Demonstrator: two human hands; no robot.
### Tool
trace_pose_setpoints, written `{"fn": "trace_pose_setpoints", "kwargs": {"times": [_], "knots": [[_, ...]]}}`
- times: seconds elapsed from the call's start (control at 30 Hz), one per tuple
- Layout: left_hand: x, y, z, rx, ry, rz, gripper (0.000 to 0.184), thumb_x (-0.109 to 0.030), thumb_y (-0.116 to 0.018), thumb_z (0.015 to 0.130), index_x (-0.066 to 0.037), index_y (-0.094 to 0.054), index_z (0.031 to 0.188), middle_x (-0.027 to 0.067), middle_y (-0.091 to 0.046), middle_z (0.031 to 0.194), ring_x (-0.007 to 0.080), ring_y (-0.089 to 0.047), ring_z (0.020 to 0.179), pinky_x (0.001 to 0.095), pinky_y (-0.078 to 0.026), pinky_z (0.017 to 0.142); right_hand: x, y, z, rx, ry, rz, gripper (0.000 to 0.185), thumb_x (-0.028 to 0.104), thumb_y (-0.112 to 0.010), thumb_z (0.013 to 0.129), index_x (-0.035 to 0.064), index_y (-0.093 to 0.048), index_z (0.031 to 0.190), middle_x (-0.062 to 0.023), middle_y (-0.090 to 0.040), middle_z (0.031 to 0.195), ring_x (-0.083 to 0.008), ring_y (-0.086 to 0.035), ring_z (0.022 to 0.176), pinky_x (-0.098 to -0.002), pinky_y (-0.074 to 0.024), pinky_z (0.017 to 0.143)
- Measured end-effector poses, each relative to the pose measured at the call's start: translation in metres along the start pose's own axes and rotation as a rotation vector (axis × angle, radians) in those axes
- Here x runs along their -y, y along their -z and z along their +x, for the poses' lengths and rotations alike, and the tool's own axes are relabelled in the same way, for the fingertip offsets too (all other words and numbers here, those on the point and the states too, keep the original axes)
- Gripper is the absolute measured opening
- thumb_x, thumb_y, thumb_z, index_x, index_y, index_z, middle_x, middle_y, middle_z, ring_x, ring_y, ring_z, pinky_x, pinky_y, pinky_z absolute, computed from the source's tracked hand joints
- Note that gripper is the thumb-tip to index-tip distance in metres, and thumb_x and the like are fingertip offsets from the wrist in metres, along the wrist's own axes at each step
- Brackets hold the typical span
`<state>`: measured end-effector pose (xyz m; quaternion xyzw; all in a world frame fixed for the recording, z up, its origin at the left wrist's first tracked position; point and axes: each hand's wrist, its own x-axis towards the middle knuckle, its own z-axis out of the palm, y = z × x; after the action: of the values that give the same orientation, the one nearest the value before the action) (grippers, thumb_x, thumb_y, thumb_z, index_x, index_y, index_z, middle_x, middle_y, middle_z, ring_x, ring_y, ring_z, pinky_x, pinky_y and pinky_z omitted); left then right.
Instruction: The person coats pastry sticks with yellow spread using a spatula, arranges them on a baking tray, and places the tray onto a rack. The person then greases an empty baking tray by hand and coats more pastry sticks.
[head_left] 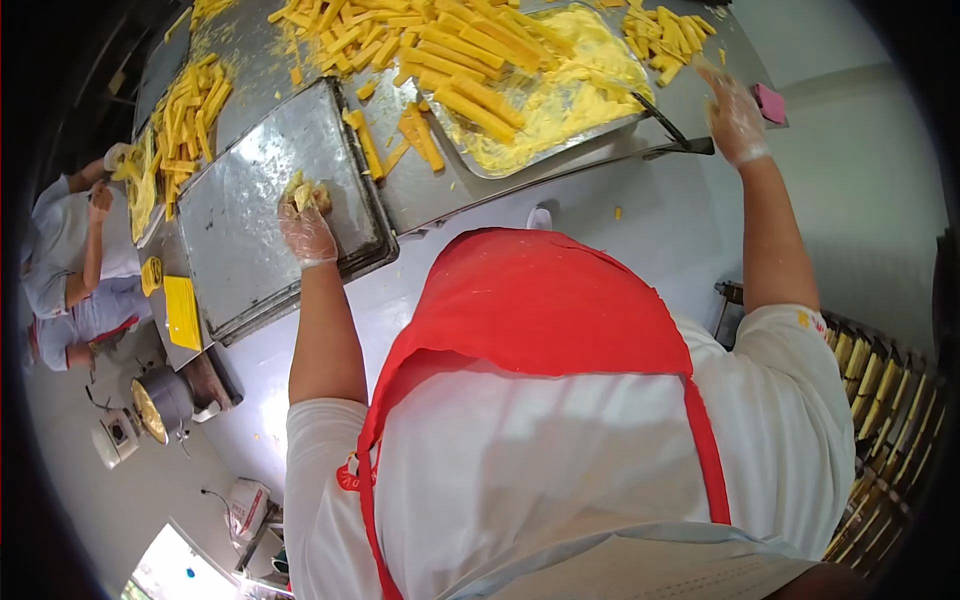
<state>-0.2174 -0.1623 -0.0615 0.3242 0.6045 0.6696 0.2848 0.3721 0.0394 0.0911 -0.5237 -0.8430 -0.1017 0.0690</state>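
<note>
My left hand [308,225], in a clear plastic glove, is closed around a crumpled, yellowish piece just above the dark metal baking tray [250,200]. My right hand [735,115], also gloved, is at the table's right end, beside a pink block [769,103]; its fingers reach up and whether they hold anything is unclear. Between the hands lies a tray of creamy yellow spread [590,95], with yellow sticks [480,105] piled over its left part. A dark-handled tool [665,120] rests across its right edge.
More yellow sticks [200,105] lie at the far left of the table. Beyond them a co-worker's hands [108,180] are over a yellow sheet. A yellow cloth [182,312] hangs near the left corner. A mixer bowl [162,404] stands lower left; a rack [890,420] stands at right.
</note>
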Motion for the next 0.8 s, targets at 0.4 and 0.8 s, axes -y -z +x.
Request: {"fn": "trace_pose_setpoints", "kwargs": {"times": [0.4, 0.8], "knots": [[-0.098, -0.242, 0.021, 0.672, -0.799, 1.388, 0.042, -0.004, -0.058, 0.079, -0.018, -0.064, 0.118, 0.0090, -0.059, 0.124, 0.0303, -0.055, 0.115, 0.0428, -0.046, 0.096, 0.026, -0.072, -0.030, -0.056, 0.109, 0.417, 0.058, 0.011, -0.073, 0.078, 0.0116, -0.052, 0.132, -0.0143, -0.057, 0.124, -0.0320, -0.056, 0.111, -0.0415, -0.0465, 0.094], [-0.157, -0.295, 0.022, 0.735, 0.092, 1.520, 0.024, -0.005, -0.058, 0.086, -0.007, -0.061, 0.109, 0.0152, -0.063, 0.100, 0.0312, -0.063, 0.093, 0.0405, -0.052, 0.079, 0.002, -0.049, 0.101, 0.023, 0.509, 1.119, 0.015, 0.001, -0.070, 0.077, 0.0030, -0.060, 0.088, -0.0106, -0.060, 0.087, -0.0268, -0.060, 0.080, -0.0337, -0.0493, 0.070]]}}
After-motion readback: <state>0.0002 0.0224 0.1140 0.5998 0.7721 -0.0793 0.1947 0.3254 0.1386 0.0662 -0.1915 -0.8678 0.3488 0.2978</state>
